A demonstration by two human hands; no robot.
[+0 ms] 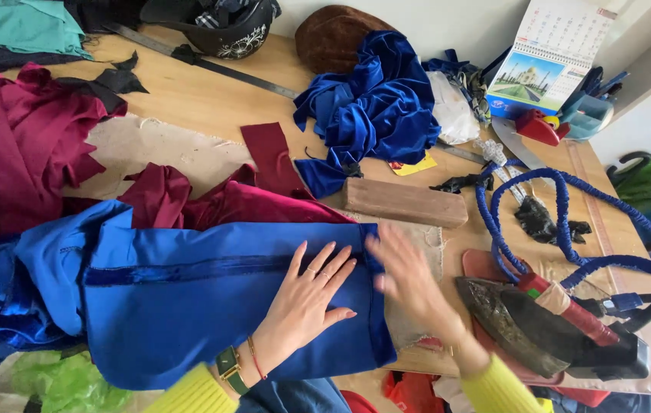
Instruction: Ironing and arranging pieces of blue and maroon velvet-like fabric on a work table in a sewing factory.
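Fabric (188,298) flat under left hand (306,302)

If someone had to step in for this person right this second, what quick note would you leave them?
Left hand: flat, fingers spread, pressing the bright blue satin garment piece with its velvet strip on the wooden table; no grip.
Right hand: open and blurred, at the garment's hemmed right edge, holding nothing.
Old dark flat iron with red handle and blue cord: resting at the right, untouched.
Brown wooden block: behind the hands.
Done: the piece lies spread flat. Left: cannot tell whether it has been pressed.
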